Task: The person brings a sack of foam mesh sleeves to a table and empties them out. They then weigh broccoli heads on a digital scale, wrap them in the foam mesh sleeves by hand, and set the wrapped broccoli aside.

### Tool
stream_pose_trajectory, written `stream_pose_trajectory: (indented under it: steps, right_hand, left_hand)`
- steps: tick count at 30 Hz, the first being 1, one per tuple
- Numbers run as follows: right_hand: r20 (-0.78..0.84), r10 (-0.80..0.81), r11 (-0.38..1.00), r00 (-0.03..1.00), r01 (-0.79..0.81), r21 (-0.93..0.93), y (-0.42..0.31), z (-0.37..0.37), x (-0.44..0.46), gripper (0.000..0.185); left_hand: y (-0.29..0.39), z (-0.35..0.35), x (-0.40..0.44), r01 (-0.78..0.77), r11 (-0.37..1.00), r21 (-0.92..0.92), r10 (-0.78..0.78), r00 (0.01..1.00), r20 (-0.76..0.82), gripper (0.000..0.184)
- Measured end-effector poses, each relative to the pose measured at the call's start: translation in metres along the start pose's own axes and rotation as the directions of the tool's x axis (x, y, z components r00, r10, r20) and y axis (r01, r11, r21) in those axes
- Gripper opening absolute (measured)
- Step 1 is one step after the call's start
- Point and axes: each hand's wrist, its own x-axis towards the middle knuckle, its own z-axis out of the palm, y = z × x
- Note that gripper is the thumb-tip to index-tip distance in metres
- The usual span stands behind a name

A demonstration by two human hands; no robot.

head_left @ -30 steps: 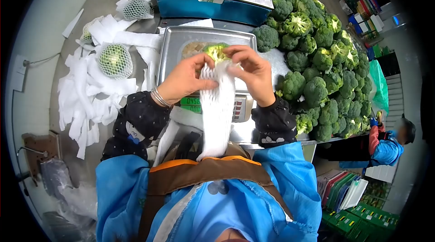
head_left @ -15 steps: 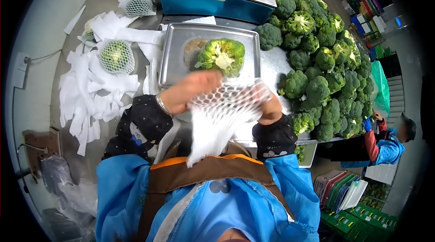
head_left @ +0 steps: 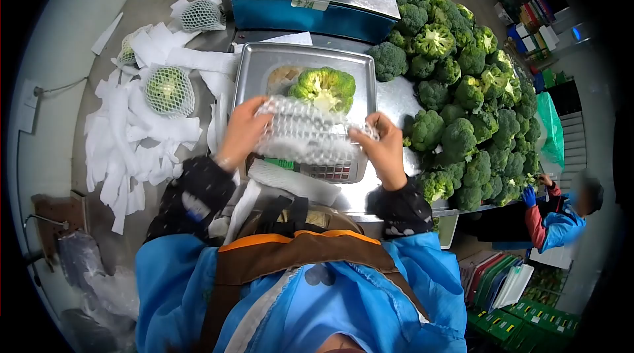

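Observation:
Stretched between my two hands is a white foam net sleeve [head_left: 307, 134], its mesh pulled wide and blurred by motion. My left hand [head_left: 246, 130] grips its left end, and the fingers of my right hand [head_left: 383, 147] pinch the right end. Just beyond the sleeve, a broccoli head [head_left: 328, 87] lies cut side toward me on the metal tray [head_left: 247, 82] of a weighing scale. The sleeve hides part of the tray's near side. Below it the scale's keypad [head_left: 335, 171] partly shows, along with another flat white sleeve [head_left: 294, 182].
A large heap of broccoli [head_left: 469, 102] covers the right of the table. White foam sleeves [head_left: 125, 128] lie piled at left beside netted heads [head_left: 169, 91]. A blue and metal machine [head_left: 314, 3] stands behind the scale. Another person [head_left: 561, 221] works at far right.
The sleeve hung down toward me from my hands; now it is spread sideways above the scale's near edge. My hands have moved apart, and the keypad has come into view.

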Motion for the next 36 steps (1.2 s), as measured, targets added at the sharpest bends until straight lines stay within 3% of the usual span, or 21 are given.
stream_pose_trajectory:
  steps: [1, 3, 5, 7, 8, 10, 12, 13, 14, 15, 17, 19, 20, 24, 26, 28, 30, 31, 33, 34, 36]
  right_hand:
    - [-0.100, -0.280, 0.925, 0.955, 0.240, -0.294, 0.015, 0.000, 0.018, 0.019]
    - [-0.229, -0.436, 0.753, 0.870, 0.214, -0.622, -0.020, 0.002, 0.041, 0.024]
    - [-0.272, -0.459, 0.734, 0.846, 0.190, -0.652, -0.017, 0.004, 0.076, 0.025]
    - [-0.241, -0.378, 0.693, 0.894, 0.100, -0.714, 0.017, -0.002, 0.112, 0.030]
    - [-0.045, -0.278, 0.507, 0.959, 0.107, -0.855, 0.085, -0.016, 0.145, 0.033]
    - [0.050, 0.036, 0.618, 0.998, 0.017, -0.786, 0.125, -0.023, 0.167, 0.037]
    - [0.190, -0.122, 0.641, 0.974, 0.223, -0.734, 0.084, -0.010, 0.095, 0.042]
    - [0.029, -0.129, 0.888, 0.991, 0.128, -0.442, 0.120, -0.015, 0.082, 0.036]
    - [0.086, 0.310, 0.911, 0.947, -0.321, 0.258, 0.044, 0.006, 0.037, 0.037]
    - [0.071, 0.287, 0.935, 0.955, -0.296, 0.197, 0.049, 0.009, 0.011, 0.038]
    - [0.069, 0.243, 0.924, 0.967, -0.253, 0.286, 0.003, 0.034, -0.048, 0.035]
    - [0.062, 0.373, 0.926, 0.926, -0.376, 0.037, -0.020, 0.027, -0.062, 0.031]
    - [0.132, 0.276, 0.954, 0.952, -0.289, 0.084, -0.017, 0.023, -0.062, 0.032]
    - [0.487, 0.387, 0.422, 0.783, -0.620, 0.662, 0.008, 0.022, -0.054, 0.046]
    - [0.644, 0.214, 0.098, 0.734, -0.673, 0.733, 0.018, 0.024, -0.065, 0.057]
    - [0.597, -0.041, 0.380, 0.801, -0.541, 0.751, 0.022, 0.018, -0.073, 0.061]
    - [0.707, 0.391, 0.212, 0.589, -0.805, 0.554, 0.003, 0.014, -0.068, 0.077]
    - [0.741, 0.245, 0.259, 0.626, -0.778, 0.572, 0.030, 0.015, -0.075, 0.079]
    - [0.727, 0.197, 0.846, 0.657, -0.490, 0.213, 0.027, 0.029, -0.066, 0.067]
    - [0.544, 0.268, 0.942, 0.795, -0.334, 0.024, 0.016, 0.037, -0.063, 0.061]
    - [0.302, -0.038, 0.866, 0.953, 0.182, -0.465, 0.036, 0.036, -0.041, 0.046]
  left_hand:
    - [0.000, 0.005, 0.019, -0.120, 0.982, 0.149, 0.128, 0.991, -0.041, 0.032]
    - [-0.004, 0.013, 0.066, -0.051, 0.922, 0.384, 0.150, 0.961, -0.233, 0.039]
    - [-0.016, 0.018, 0.117, 0.029, 0.862, 0.506, 0.106, 0.966, -0.237, 0.042]
    - [-0.049, 0.018, 0.155, -0.161, 0.786, 0.597, 0.139, 0.987, 0.084, 0.040]
    - [-0.078, 0.024, 0.176, -0.198, 0.869, 0.454, 0.190, 0.980, 0.064, 0.038]
    - [-0.134, 0.029, 0.210, -0.150, 0.978, 0.142, 0.143, 0.988, 0.058, 0.034]
    - [-0.120, 0.032, 0.175, 0.018, 0.982, -0.186, 0.002, 0.994, 0.106, 0.030]
    - [-0.076, 0.034, 0.118, 0.086, 0.930, -0.357, -0.046, 0.992, 0.119, 0.028]
    - [-0.050, 0.025, 0.079, 0.098, 0.923, -0.372, -0.013, 0.974, 0.225, 0.026]
    - [-0.034, 0.016, 0.046, 0.122, 0.915, -0.384, 0.009, 0.947, 0.322, 0.025]
    - [-0.023, 0.014, -0.003, 0.151, 0.988, 0.041, -0.154, 0.899, 0.410, 0.029]
    - [-0.022, 0.027, -0.045, 0.603, 0.613, -0.510, -0.345, 0.785, 0.514, 0.033]
    - [-0.018, 0.028, -0.053, 0.705, 0.412, -0.578, -0.410, 0.709, 0.573, 0.036]
    - [-0.057, 0.021, -0.059, 0.414, 0.464, -0.783, -0.071, 0.899, 0.433, 0.028]
    - [-0.054, 0.019, -0.065, 0.370, 0.391, -0.843, -0.017, 0.918, 0.395, 0.030]
    - [-0.054, 0.021, -0.068, 0.379, 0.309, -0.872, -0.011, 0.919, 0.395, 0.032]
    - [-0.057, 0.025, -0.069, 0.382, 0.240, -0.892, 0.005, 0.919, 0.395, 0.034]
    - [-0.057, 0.027, -0.068, 0.388, 0.205, -0.899, 0.022, 0.916, 0.401, 0.035]
    - [-0.061, 0.029, -0.063, 0.393, 0.125, -0.911, 0.049, 0.915, 0.401, 0.038]
    - [-0.064, 0.028, -0.058, 0.392, 0.075, -0.917, 0.073, 0.915, 0.397, 0.039]
    - [-0.068, 0.014, -0.046, 0.376, -0.043, -0.925, 0.155, 0.918, 0.366, 0.042]
